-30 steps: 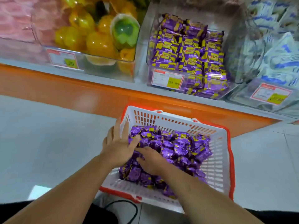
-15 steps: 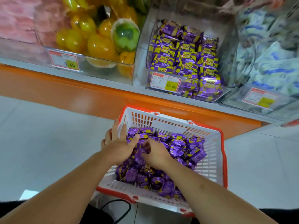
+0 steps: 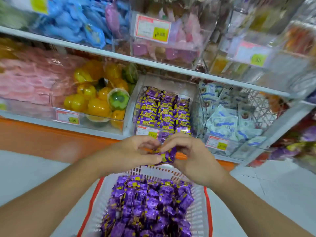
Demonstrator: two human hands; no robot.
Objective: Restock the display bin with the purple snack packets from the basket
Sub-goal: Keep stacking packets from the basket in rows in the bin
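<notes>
Both bare forearms reach forward and converge above the far rim of the basket point(image 3: 154, 171), wrists level, hands meeting in front of the shelf edge. The left hand point(image 3: 135, 152) has its fingers curled inward and its thumb laid along the bottom, pinching the left side of a small bunch of purple snack packets point(image 3: 166, 155). The right hand point(image 3: 191, 156) curls over from the other side, fingertips bent down onto the same bunch, so the packets are held between the two hands, raised clear of the basket and just below the display bin point(image 3: 165, 110).

The held packets are glossy foil, crinkled, purple with yellow print. The basket is white plastic lattice with slotted walls and an orange-red rim; it is filled with a loose heap of the same packets point(image 3: 148, 207), their wrappers catching the light. The display bin is a clear, hard-walled box on the lower shelf, holding the purple packets in neat flat rows, with a white and yellow price tag point(image 3: 147, 132) on its front.

To its left a clear bin holds round yellow jelly cups point(image 3: 95, 100), smooth and translucent; to its right lie white sachets with blue print point(image 3: 224, 120). An orange plinth point(image 3: 51, 139) runs under the shelf.
</notes>
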